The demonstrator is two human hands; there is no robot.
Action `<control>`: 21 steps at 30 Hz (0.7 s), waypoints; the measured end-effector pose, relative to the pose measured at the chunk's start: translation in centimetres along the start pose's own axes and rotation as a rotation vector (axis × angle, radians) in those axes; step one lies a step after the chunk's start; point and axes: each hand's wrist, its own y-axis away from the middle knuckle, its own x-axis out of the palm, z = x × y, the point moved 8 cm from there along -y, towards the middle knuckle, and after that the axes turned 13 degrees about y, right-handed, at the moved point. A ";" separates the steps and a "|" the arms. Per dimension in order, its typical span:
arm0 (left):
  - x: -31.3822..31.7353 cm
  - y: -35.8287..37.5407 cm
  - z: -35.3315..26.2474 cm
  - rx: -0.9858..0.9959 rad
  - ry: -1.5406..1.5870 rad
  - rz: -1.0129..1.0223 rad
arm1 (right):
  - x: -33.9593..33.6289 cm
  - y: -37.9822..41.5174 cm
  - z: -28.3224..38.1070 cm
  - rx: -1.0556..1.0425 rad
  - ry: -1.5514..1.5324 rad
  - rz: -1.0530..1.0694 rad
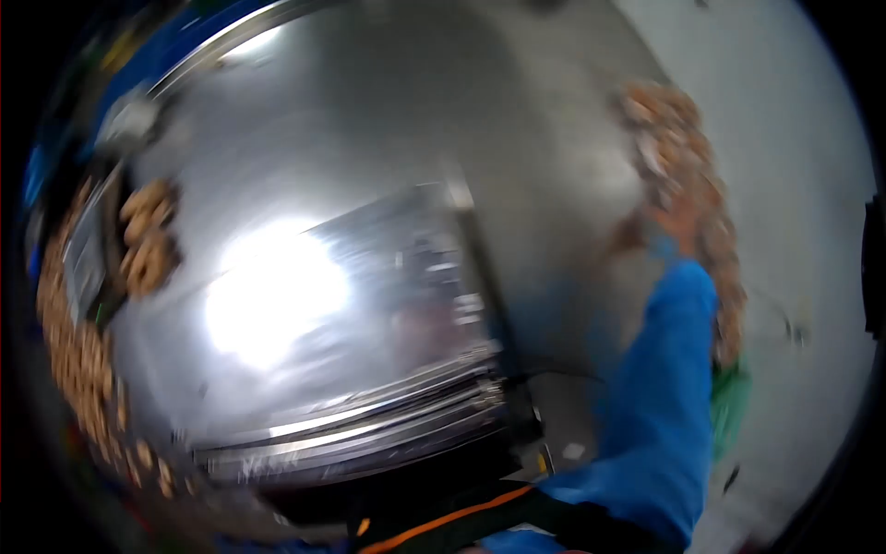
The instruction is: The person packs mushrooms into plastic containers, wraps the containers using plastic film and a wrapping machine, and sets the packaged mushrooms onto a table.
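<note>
My right hand (pixel 678 222), at the end of a blue sleeve (pixel 669 360), is stretched out to the right side of the steel table. It is at a row of brown baked goods (pixel 669 129), apparently in clear wrapping, lying along the table's right edge. Motion blur smears the fingers, so whether they grip a piece does not show. My left hand is out of view. Left of my arm stands a flat steel-topped device (pixel 369 277) with metal bars along its near edge, its top glaring with reflected light.
Ring-shaped baked goods (pixel 148 263) sit on the left of the steel table (pixel 397 102). Many more brown pieces (pixel 83 369) line the far left edge, beside a grey tray-like object (pixel 88 258). Something green (pixel 731 411) hangs below the row on the right, above the pale floor (pixel 794 222).
</note>
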 end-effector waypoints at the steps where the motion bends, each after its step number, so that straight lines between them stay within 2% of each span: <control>1: -0.9 -1.6 3.4 -0.049 0.019 0.019 | 0.6 -0.6 -0.1 -0.053 0.177 0.034; 2: -1.3 -3.2 6.0 -0.115 0.057 0.025 | 1.3 -1.6 0.6 -0.132 0.327 0.023; 3: 0.5 -6.4 10.4 -0.267 0.278 0.031 | 1.1 -2.3 2.0 -0.188 0.382 -0.060; 4: 3.6 -9.5 8.9 -0.183 0.236 -0.006 | -10.0 -3.1 9.8 -0.271 -0.383 0.014; 5: 6.8 -12.5 7.3 -0.101 0.188 -0.046 | -4.6 -2.5 7.8 -0.136 -0.738 0.022; 6: 10.0 -17.2 10.2 -0.112 0.006 -0.021 | -11.7 -0.4 13.3 -0.103 -0.635 0.264; 7: 15.3 -20.3 8.0 -0.064 -0.121 0.168 | -19.6 2.4 18.7 -0.204 -0.676 0.254; 8: 20.2 -22.8 7.4 0.004 0.026 0.253 | -25.4 5.0 22.3 -0.293 -0.704 0.239; 9: 25.4 -25.3 7.6 0.042 0.082 0.289 | -29.1 7.2 23.8 -0.436 -0.500 0.155; 10: 30.5 -27.7 6.8 0.077 -0.096 0.373 | -31.8 9.8 24.7 -0.564 -0.283 0.068; 11: 35.0 -28.4 5.2 -0.042 0.031 0.468 | -32.8 12.3 24.8 -0.485 -0.253 0.140; 13: 42.2 -29.9 2.9 -0.048 0.089 0.569 | -33.5 16.6 22.0 -0.328 -0.229 0.272; 16: 46.7 -29.4 0.7 -0.083 0.200 0.586 | -34.5 22.1 18.3 -0.180 -0.191 0.407; 18: 52.0 -29.8 6.1 -0.306 0.529 0.500 | -36.7 23.6 17.8 -0.148 -0.149 0.408; 20: 47.3 -25.5 1.8 -0.644 0.864 0.625 | -38.9 23.5 20.4 -0.160 -0.145 0.323; 21: 47.6 -25.1 2.1 -0.686 1.040 0.601 | -39.2 23.0 21.7 -0.200 -0.183 0.248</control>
